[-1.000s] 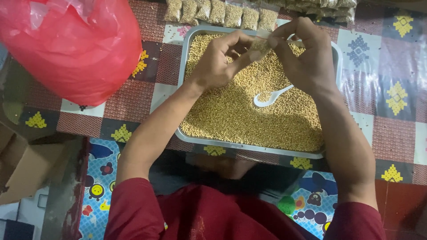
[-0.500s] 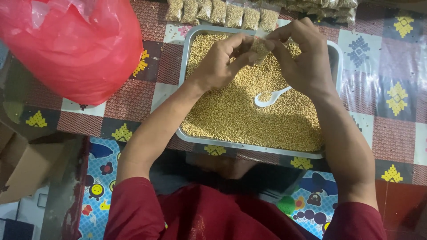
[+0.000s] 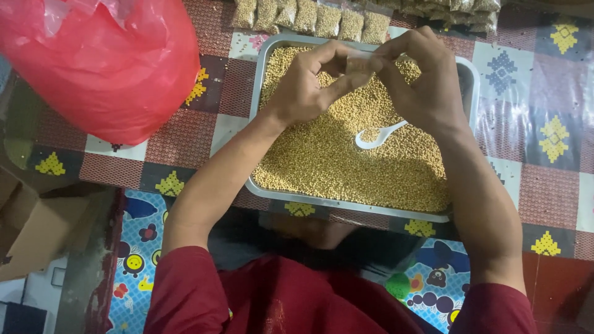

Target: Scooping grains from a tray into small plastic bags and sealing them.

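Observation:
A metal tray (image 3: 467, 74) full of small yellow-tan grains (image 3: 346, 161) lies on the patterned mat. Above its far half my left hand (image 3: 306, 86) and my right hand (image 3: 424, 80) meet. Together they pinch a small clear plastic packet (image 3: 359, 62) between thumbs and fingers. What the packet holds is hard to see behind my fingers. A white plastic spoon (image 3: 377, 135) rests on the grains just below my right hand.
A row of several filled clear packets (image 3: 309, 17) lies beyond the tray's far edge. A big red plastic bag (image 3: 102, 62) sits at the left. A cardboard box (image 3: 34, 226) stands at the lower left. My red sleeves fill the bottom.
My fingers have shifted slightly around the small packet. The tray, the spoon and the bag stay where they were.

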